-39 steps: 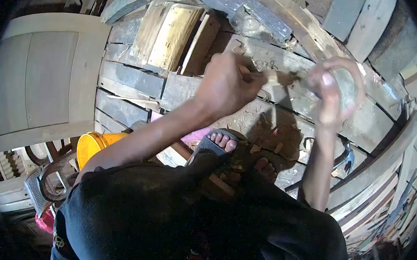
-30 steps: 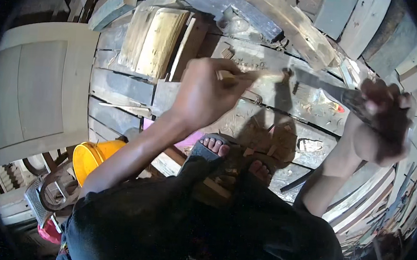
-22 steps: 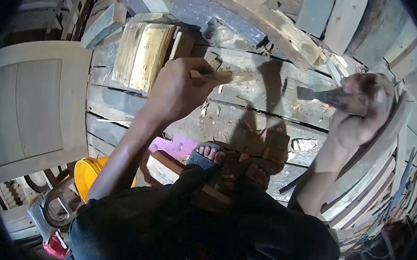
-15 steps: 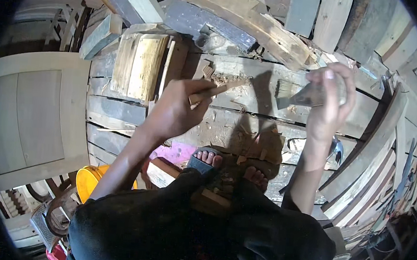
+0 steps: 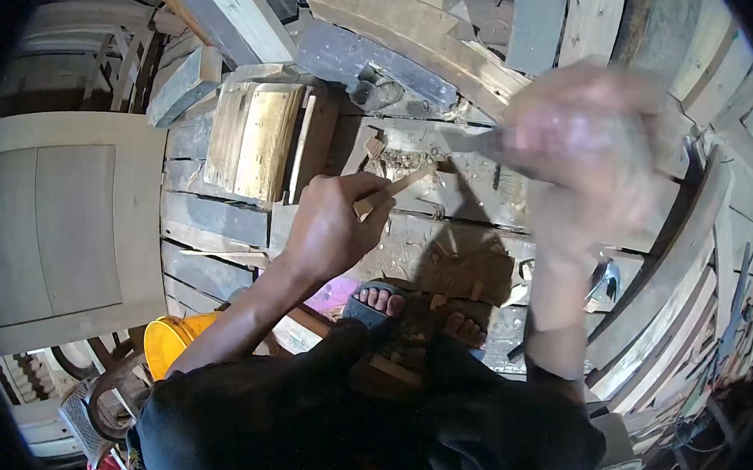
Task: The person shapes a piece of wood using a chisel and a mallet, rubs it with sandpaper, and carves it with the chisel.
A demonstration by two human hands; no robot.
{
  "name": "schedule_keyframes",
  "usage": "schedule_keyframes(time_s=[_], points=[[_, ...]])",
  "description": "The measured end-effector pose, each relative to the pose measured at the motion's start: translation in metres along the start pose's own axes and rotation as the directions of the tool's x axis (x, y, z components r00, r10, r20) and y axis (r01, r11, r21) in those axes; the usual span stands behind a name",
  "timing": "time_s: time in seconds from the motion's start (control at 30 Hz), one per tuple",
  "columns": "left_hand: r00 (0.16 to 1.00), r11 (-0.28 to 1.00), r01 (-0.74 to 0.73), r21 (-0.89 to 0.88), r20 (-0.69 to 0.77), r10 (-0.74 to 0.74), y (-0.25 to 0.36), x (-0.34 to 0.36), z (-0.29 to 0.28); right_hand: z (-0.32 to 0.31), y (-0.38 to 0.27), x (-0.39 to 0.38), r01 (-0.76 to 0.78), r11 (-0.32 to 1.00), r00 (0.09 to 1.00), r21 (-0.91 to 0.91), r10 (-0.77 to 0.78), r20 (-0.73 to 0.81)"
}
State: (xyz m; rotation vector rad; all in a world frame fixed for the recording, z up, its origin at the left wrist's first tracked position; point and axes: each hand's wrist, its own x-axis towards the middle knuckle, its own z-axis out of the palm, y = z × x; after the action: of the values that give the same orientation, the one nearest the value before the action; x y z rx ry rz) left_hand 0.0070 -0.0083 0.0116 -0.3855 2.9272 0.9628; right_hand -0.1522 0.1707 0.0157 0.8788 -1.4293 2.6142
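Note:
My left hand (image 5: 338, 224) is closed around a thin, pale wooden stick (image 5: 411, 183), whose far end points up and to the right over the floorboards. My right hand (image 5: 588, 145), smeared by motion, is wrapped around a dark knife-like tool (image 5: 500, 148). Its tapered blade points left, above and to the right of the stick's end and apart from it; the handle is hidden by the fingers. Wood shavings (image 5: 408, 163) lie on the boards beyond the stick.
A wooden block (image 5: 265, 140) stands left of the shavings, with heavy timbers (image 5: 392, 13) beyond. A claw hammer head (image 5: 605, 279) shows beside my right forearm. Stacked planks (image 5: 658, 329) line the right; a yellow bucket (image 5: 172, 343) and a panelled door (image 5: 72, 222) are at left.
My right hand has swung up with the knife-like tool, its blade now higher and further left. The left hand and stick sit slightly lower in the picture, as the view has shifted a little.

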Motion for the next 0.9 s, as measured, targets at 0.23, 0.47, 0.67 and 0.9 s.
schedule_keyframes(time_s=[0.23,0.47,0.67,0.9], points=[[0.998,0.996,-0.044,0.077,0.051,0.04,-0.009,-0.002,0.0,0.012,0.017,-0.005,-0.085,0.995,0.996,0.056,0.084,0.027],[0.974,0.944,-0.107,0.311,0.224,0.037,0.011,-0.002,-0.003,-0.042,-0.025,0.02,0.026,0.849,0.887,0.527,-0.263,0.38],[0.982,0.963,-0.131,0.234,0.164,0.094,0.003,-0.005,0.012,0.01,0.005,-0.032,-0.188,0.975,0.973,0.122,0.167,0.162],[0.993,0.97,-0.066,0.233,0.114,0.04,0.017,0.001,-0.009,-0.095,-0.035,-0.022,0.336,-0.763,0.776,0.552,0.557,0.297]])
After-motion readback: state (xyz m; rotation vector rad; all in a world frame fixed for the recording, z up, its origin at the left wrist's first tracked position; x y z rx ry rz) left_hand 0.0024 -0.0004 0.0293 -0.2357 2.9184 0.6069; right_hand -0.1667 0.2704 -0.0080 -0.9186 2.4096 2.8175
